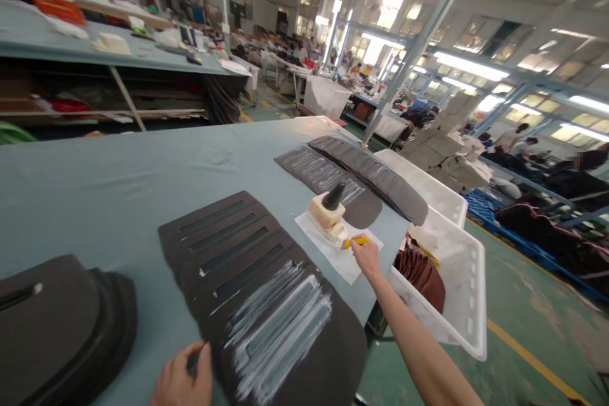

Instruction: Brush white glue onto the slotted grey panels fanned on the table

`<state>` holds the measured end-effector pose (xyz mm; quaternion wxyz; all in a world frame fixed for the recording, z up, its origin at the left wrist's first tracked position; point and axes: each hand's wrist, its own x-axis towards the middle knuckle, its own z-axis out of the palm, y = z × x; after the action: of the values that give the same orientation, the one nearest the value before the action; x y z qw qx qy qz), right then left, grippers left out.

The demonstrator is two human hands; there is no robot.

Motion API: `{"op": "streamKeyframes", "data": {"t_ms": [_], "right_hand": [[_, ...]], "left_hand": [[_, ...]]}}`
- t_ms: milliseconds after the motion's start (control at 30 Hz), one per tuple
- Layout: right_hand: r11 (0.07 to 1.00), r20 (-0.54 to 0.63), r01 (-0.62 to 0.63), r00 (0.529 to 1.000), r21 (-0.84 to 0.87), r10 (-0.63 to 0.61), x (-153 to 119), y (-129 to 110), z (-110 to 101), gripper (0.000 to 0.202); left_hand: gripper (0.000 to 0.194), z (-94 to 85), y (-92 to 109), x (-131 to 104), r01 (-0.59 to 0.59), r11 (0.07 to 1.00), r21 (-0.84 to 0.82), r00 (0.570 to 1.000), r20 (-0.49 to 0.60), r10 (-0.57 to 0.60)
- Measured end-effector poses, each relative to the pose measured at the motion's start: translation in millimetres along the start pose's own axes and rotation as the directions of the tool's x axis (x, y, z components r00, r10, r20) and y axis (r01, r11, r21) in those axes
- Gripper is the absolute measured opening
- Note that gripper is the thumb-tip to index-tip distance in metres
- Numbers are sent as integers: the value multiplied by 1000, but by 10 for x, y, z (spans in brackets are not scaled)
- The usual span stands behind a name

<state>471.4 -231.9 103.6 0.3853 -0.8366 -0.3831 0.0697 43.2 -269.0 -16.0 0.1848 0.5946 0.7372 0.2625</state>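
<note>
Left hand: the left hand (183, 375) sits at the near edge of the table (95, 184), fingers curled and pressed down on the near-left border of the slotted dark panel (257, 292); whether it pinches the edge or only pins it I cannot tell.
Slotted dark panel: lies flat on the table near the near edge, running from the near right corner back toward the middle; it has rows of long slots, and white glue streaks (280, 330) cover its near right part.
Dark stack: a rounded pile of dark pieces (61, 323) lies at the near left edge, just beside the left hand and apart from the panel.
Right hand: the right hand (365, 255) reaches out along the right edge of the table, fingers pressed together around a small yellow brush (356, 242), the tip toward the glue pot.
Glue pot: a cream glue pot (327, 212) with a black cone top stands on a white sheet (340, 254) at the right edge, just beside the right hand.
Far panels: two more slotted panels (352, 174) lie overlapped toward the far right corner.
Bins: white plastic bins (469, 279) stand off the right edge of the table, the nearer one holding folded brown material (421, 273).
</note>
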Motion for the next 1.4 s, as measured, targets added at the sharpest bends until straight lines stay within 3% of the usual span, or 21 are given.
{"op": "streamKeyframes", "data": {"t_ms": [33, 133, 233, 367, 467, 533, 600, 700, 767, 867, 1000, 1100, 1200, 1267, 1400], "right_hand": [[1000, 46, 22, 999, 4, -22, -112, -74, 44, 22], [986, 231, 119, 962, 115, -143, -538, -364, 274, 23], [938, 402, 208, 862, 276, -310, -1053, -716, 548, 20], [864, 493, 326, 718, 384, -490, -1691, -1110, 868, 16], [806, 515, 435, 621, 402, -591, -1899, -1195, 1050, 16], [795, 525, 479, 597, 373, -606, -1821, -1114, 1091, 16], [815, 513, 497, 637, 297, -575, -1580, -944, 1042, 16], [879, 425, 459, 775, 129, -467, -1106, -670, 859, 18], [901, 367, 430, 831, 55, -419, -888, -594, 762, 19], [889, 349, 448, 821, 95, -451, -880, -738, 794, 19], [846, 358, 451, 768, 285, -530, -1296, -1232, 1168, 17], [801, 408, 468, 693, 373, -595, -1596, -1537, 1505, 17], [786, 482, 492, 620, 375, -619, -1594, -1579, 1684, 17], [814, 499, 487, 645, 316, -579, -1355, -1447, 1663, 18], [900, 391, 427, 817, 83, -424, -615, -1084, 1434, 22]], "left_hand": [[36, -52, 75, -27, -51, 999, -6, 998, -34, 51], [27, -168, 262, -91, -109, 994, 22, 994, 0, 109], [24, -215, 351, -129, -124, 991, 52, 992, 41, 122], [24, -241, 391, -180, -181, 982, 49, 982, 57, 178], [24, -236, 413, -193, -218, 973, 78, 975, 55, 215], [22, -225, 426, -191, -230, 967, 109, 973, 53, 225], [20, -218, 436, -194, -229, 965, 129, 973, 54, 224], [20, -224, 443, -207, -221, 966, 130, 975, 52, 216], [20, -236, 446, -200, -211, 970, 120, 977, 53, 206], [16, -254, 453, -102, -158, 983, 90, 987, 44, 155], [20, -256, 455, 196, -137, 988, 65, 990, -14, 139], [26, -240, 436, 392, -159, 983, 94, 986, -23, 162], [24, -222, 405, 462, -182, 975, 131, 983, -7, 184], [24, -217, 389, 458, -191, 971, 141, 981, -3, 194], [25, -223, 385, 440, -175, 976, 133, 984, -6, 178]]}}
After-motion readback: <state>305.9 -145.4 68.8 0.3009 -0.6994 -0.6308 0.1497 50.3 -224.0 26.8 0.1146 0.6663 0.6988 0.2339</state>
